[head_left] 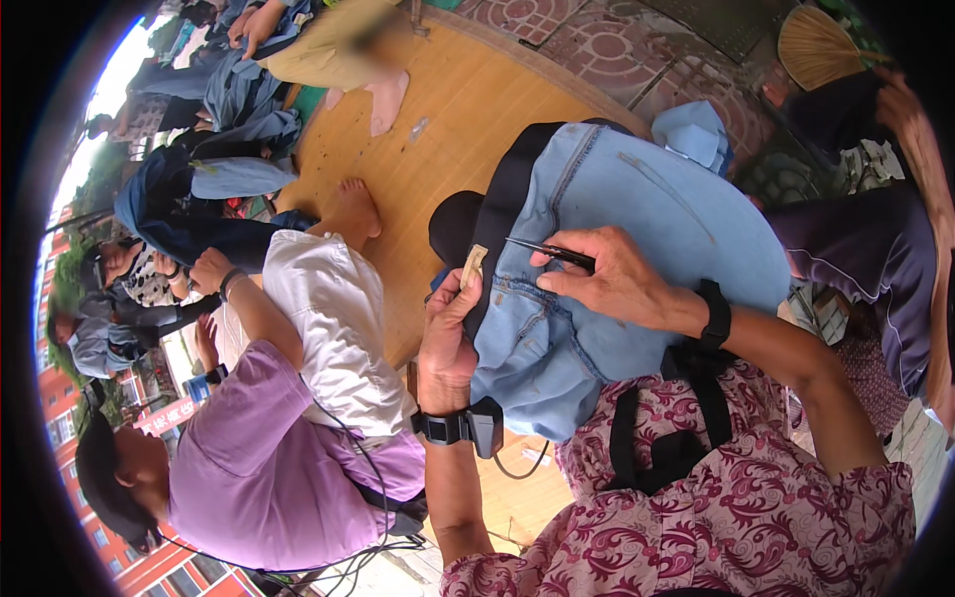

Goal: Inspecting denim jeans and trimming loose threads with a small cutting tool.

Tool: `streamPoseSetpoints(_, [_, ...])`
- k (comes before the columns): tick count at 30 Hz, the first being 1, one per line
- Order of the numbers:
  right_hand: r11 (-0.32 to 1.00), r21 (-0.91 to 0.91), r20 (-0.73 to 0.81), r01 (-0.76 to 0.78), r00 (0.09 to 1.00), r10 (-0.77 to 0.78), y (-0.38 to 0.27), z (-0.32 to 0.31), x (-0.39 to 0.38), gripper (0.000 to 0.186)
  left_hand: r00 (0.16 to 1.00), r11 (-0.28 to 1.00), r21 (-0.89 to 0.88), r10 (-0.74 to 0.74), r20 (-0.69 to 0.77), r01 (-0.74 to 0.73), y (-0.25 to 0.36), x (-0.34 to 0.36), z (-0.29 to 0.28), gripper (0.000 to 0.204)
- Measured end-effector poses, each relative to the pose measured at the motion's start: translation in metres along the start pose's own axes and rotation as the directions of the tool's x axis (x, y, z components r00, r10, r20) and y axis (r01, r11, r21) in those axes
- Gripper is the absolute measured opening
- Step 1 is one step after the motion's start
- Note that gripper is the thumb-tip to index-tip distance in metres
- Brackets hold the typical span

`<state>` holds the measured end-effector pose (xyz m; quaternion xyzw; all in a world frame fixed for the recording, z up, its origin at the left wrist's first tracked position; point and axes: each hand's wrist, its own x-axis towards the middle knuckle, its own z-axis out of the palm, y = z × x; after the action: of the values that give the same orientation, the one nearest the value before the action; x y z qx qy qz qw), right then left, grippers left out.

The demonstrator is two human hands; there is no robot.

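Light blue denim garment (647, 219) with dark stitched seams and a black band (525, 159) along its left side lies across my lap. My left hand (448, 328) is closed on a small tan patch (473, 265) at the band, thumb pressed against it. My right hand (607, 279) grips a slim black pointed tool (567, 254), probably tweezers or snips, its tip reaching toward the tan patch over the denim. Both wrists wear black straps, the left one with a boxy device (483, 426).
A wooden board (338, 139) is ahead. Close on my left sits a co-worker in a purple shirt (249, 448); another person in dark trousers (856, 259) is on my right. Other people with denim garments (239, 109) are at upper left. Black cables (368, 537) run at lower left.
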<state>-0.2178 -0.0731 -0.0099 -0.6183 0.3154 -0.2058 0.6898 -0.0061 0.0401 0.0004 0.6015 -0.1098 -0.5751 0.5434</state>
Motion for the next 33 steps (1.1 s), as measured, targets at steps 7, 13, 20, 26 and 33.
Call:
streamPoseSetpoints(7, [0.982,-0.098,0.000,0.164,0.986,-0.165,0.006,0.022,0.010,0.019,0.999,0.991,-0.128,-0.037,0.010,0.038,-0.005,-0.013,-0.003,0.019])
streamPoseSetpoints(13, [0.903,-0.260,0.050,0.341,0.939,-0.340,0.004,0.024,0.005,0.015,0.998,0.989,-0.135,-0.055,0.020,0.057,-0.023,-0.011,-0.006,0.016])
streamPoseSetpoints(20, [0.994,-0.057,0.067,0.096,0.993,-0.093,0.007,0.016,0.003,0.019,0.999,0.992,-0.115,-0.041,0.011,0.042,-0.022,-0.022,0.012,0.031])
streamPoseSetpoints(26, [0.741,0.623,0.232,-0.251,0.964,0.132,-0.008,-0.015,0.030,0.008,1.000,0.999,0.030,0.013,-0.016,-0.013,-0.012,-0.005,0.006,0.029])
streamPoseSetpoints(33, [0.760,0.624,0.048,-0.183,0.979,0.197,-0.001,-0.018,0.029,0.010,0.994,0.999,-0.015,0.029,-0.106,-0.030,-0.025,-0.008,-0.014,0.031])
